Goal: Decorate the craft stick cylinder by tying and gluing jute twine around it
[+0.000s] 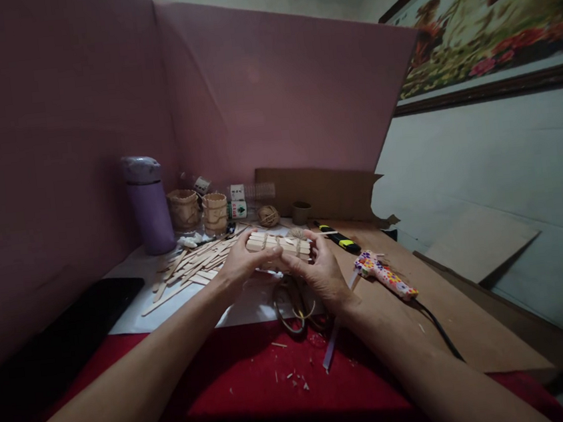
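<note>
Between both hands I hold a small cup of wooden craft sticks (277,243), lying on its side and wound with twine. My left hand (243,263) grips its left end, thumb along the near side. At the right end my right hand (320,267) has its fingers curled round it. Below the hands lie scissors (292,314), partly hidden by my right hand and wrist. A heap of loose craft sticks (191,267) spreads to the left, on a white sheet (136,313).
A purple bottle (152,214) and two finished stick cups (215,213) stand at the back left. A twine ball (268,216) lies behind the hands. To the right are a black and yellow utility knife (339,237) and a flowered glue gun (386,276) with its cord, on cardboard (453,314).
</note>
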Motion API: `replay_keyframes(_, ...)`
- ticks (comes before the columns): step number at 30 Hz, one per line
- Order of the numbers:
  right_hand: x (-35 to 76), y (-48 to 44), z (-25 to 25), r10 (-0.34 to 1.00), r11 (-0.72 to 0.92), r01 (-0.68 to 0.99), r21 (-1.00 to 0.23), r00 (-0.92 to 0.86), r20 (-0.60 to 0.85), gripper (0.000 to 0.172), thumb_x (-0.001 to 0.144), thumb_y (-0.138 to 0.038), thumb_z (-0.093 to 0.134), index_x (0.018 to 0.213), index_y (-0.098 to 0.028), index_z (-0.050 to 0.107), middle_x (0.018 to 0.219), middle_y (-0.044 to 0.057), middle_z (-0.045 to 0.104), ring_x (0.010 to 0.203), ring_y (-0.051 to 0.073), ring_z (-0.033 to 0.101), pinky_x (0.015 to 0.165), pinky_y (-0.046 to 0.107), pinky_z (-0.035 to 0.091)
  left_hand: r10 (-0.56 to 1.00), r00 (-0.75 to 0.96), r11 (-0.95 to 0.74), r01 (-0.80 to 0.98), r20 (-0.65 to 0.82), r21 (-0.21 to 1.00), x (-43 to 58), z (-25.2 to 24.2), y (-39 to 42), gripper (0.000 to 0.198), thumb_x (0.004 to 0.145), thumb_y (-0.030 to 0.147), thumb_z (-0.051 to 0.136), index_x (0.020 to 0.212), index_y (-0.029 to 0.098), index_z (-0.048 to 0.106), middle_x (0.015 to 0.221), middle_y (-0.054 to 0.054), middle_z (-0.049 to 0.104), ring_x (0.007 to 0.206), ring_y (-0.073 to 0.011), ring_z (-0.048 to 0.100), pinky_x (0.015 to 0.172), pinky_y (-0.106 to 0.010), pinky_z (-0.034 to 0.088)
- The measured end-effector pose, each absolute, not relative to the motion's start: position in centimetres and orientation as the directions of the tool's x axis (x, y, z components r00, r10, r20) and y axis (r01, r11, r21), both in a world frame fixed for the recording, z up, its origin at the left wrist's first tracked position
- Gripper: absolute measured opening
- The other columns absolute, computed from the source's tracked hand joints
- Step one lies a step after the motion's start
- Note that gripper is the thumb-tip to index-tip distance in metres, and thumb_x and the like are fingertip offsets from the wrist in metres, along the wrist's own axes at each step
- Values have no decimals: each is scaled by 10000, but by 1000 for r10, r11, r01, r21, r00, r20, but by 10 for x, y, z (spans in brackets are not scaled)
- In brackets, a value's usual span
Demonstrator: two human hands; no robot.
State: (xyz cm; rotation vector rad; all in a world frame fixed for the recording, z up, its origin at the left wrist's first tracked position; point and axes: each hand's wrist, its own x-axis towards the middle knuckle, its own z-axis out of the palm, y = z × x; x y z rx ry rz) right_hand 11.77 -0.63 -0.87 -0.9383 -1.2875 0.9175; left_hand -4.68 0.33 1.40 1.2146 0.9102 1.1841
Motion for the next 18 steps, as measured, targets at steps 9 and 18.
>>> replay_keyframes(9,119,-1,-16,929,363,44,-931,61,365,865,572,-608,834,1257,-198,499,1223,134,642,1149,302,610,1003,469,492,987,155,-5,-183,34,983,-44,16,2,803,533,363,918,1193,176,501,984,-109,709,781,-267,717,643,-419,619)
replay_keyframes(18,120,-1,-18,944,324,90,-942,40,329,911,570,-560,846,1301,-176,460,1217,150,637,1118,312,622,1002,492,480,989,145,-13,-163,37,987,-43,14,4,675,531,344,917,1069,174,547,932,-86,706,737,-233,699,615,-378,612)
